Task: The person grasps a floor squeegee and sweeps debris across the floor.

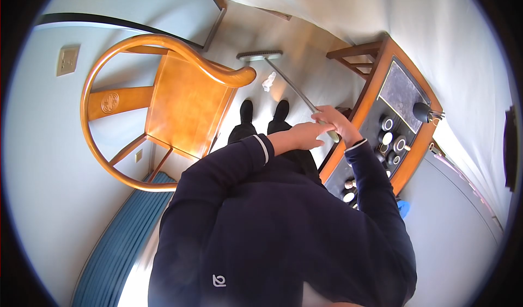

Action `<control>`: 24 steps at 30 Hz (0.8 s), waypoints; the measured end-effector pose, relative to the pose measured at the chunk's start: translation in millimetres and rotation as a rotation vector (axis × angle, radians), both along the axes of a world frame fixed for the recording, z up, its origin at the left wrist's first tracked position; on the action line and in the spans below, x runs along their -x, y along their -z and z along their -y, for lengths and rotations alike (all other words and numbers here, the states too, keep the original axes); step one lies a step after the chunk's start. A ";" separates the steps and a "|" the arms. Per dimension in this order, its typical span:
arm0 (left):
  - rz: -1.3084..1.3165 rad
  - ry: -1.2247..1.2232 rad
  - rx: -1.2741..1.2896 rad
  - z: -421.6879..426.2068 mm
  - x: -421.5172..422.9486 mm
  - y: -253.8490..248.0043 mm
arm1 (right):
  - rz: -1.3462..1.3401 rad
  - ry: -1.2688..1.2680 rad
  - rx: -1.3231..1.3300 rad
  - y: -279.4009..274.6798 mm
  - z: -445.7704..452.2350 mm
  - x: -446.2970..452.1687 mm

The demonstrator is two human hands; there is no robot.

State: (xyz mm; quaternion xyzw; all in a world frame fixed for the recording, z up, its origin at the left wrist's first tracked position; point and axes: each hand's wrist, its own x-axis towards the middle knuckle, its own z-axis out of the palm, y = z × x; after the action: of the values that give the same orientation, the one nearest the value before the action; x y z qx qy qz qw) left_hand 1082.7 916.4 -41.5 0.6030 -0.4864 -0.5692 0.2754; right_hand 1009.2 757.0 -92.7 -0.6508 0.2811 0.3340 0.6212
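Note:
A long-handled broom (291,85) slants across the floor, its wide flat head (260,55) resting on the ground ahead of my feet. My right hand (333,121) is closed around the upper part of its grey handle. Beside it, my left hand (304,136) has thumb and fingers apart, right at the handle's pale top end (333,136); whether it touches is hard to make out. A crumpled white piece of paper (268,82) lies on the floor between the broom head and my black shoes (247,111).
A wooden armchair (190,97) with a curved rail stands close on my left. To my right is a wooden tea table (411,173) bearing cups and a dark pot (421,112). White curtain fabric (468,51) hangs behind it; blue curtain (122,236) is at lower left.

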 end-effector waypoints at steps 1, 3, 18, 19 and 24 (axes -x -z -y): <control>-0.007 0.033 0.003 -3.5 3.3 -1.6 | 0.101 -0.033 0.022 10.6 -3.0 16.5; -0.029 0.110 0.006 -10.0 10.1 -1.6 | -0.001 0.101 -0.033 2.0 -18.3 32.0; -0.090 0.449 0.074 -112.4 42.8 -15.5 | 0.457 -0.104 0.318 -8.6 -161.3 125.0; -0.092 0.442 0.098 -118.5 45.5 -16.9 | 0.455 -0.091 0.323 -11.6 -169.1 126.5; -0.087 0.373 0.040 -142.2 65.2 -25.8 | 0.739 -0.160 0.540 -21.8 -185.4 137.8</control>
State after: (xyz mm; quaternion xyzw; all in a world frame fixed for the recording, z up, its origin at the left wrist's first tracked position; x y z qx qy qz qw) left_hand 1017.5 1058.6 -15.8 0.4717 -0.5885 -0.6261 0.1980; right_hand 871.4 942.3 -70.9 -0.8841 0.0670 0.0415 0.4605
